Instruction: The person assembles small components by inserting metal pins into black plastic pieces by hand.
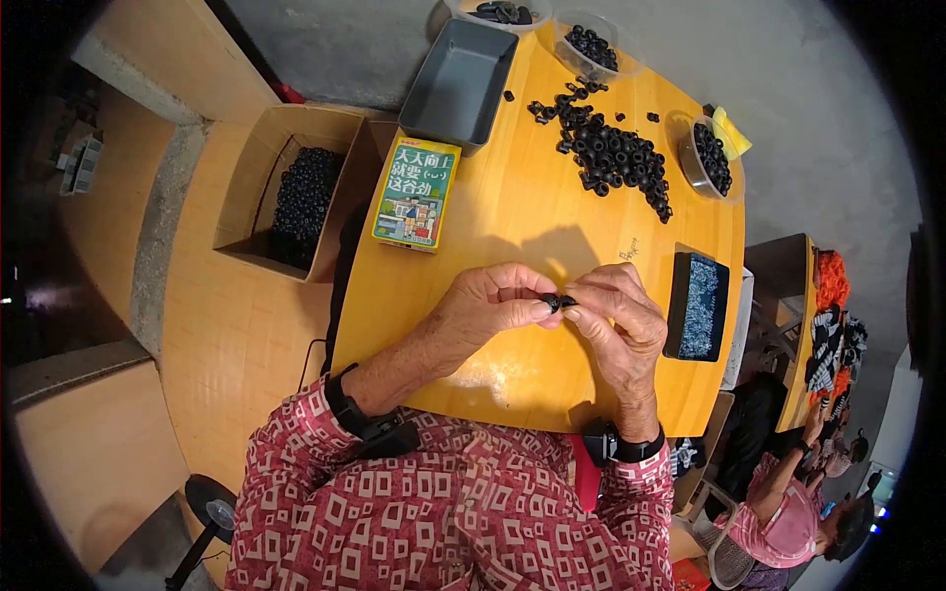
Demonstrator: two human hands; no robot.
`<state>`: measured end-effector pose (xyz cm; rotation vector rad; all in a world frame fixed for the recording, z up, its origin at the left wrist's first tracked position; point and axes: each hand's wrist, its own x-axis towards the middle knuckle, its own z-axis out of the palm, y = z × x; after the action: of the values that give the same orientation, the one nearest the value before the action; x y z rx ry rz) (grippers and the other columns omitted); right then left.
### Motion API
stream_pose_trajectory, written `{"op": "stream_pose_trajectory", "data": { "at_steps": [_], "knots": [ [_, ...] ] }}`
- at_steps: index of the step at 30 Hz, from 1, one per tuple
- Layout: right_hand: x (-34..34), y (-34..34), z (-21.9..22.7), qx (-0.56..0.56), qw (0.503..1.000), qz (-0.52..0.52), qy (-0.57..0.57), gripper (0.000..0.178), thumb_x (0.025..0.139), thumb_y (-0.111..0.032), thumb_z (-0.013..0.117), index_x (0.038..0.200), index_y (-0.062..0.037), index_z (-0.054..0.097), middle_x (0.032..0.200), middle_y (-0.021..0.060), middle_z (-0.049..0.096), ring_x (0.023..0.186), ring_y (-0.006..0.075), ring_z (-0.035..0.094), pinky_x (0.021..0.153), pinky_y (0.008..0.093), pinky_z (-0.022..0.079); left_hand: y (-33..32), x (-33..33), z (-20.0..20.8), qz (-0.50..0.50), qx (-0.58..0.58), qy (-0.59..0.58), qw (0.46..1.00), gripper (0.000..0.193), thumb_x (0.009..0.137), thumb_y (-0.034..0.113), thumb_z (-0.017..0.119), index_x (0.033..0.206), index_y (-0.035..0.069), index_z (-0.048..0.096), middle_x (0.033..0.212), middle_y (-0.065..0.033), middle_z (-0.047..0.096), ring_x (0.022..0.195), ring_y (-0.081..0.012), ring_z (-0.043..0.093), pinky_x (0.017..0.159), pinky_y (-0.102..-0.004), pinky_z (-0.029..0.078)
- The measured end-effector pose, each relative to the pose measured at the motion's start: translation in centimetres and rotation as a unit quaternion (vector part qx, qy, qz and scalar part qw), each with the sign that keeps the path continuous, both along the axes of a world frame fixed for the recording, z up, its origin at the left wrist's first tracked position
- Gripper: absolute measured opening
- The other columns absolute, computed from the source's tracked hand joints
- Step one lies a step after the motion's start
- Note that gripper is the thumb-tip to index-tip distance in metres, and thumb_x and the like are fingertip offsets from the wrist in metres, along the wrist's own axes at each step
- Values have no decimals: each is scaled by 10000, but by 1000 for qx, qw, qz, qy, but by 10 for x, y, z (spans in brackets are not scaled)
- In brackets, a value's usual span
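Over the near middle of the wooden table, my left hand [498, 303] pinches a small round black part [552, 300] between thumb and forefinger. My right hand [623, 320] meets it, its thumb and fingertips pinching a small black piece [569, 301] against that part. Fingers hide most of both pieces, so I cannot tell whether they are joined. Farther back lies a loose pile of black ring-like parts [616, 156]. A clear tub [690, 163] with similar black parts stands at the right edge, beside a yellow piece [731, 133].
An empty grey tray [458, 84] sits at the back left behind a green-and-yellow box [416, 195]. More black parts fill a carton [241, 182] on the left and a clear tub [631, 61] at the back. A dark rectangular case [698, 305] lies right. A co-worker [788, 527] sits beyond.
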<state>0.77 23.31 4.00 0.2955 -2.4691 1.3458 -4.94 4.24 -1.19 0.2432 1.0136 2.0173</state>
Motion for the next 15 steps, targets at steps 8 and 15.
{"op": "stream_pose_trajectory", "data": {
  "at_steps": [8,15],
  "knots": [
    [0,-5,1,37,999,-8,-2,222,746,-68,798,963,-35,761,897,85,686,846,240,604,762,342,495,-1,-1,-2,-2,5,0,1000,222,942,58,633,1146,-29,618,1043,-80,679,976,-145,667,910,-269,528],
    [0,-6,-4,77,997,2,13,258,733,-66,804,987,-42,759,923,77,690,874,248,608,773,351,498,-1,-1,-3,14,-2,14,1000,212,932,30,626,1134,-35,624,1044,-76,674,972,-145,666,908,-266,529]
  ]
}}
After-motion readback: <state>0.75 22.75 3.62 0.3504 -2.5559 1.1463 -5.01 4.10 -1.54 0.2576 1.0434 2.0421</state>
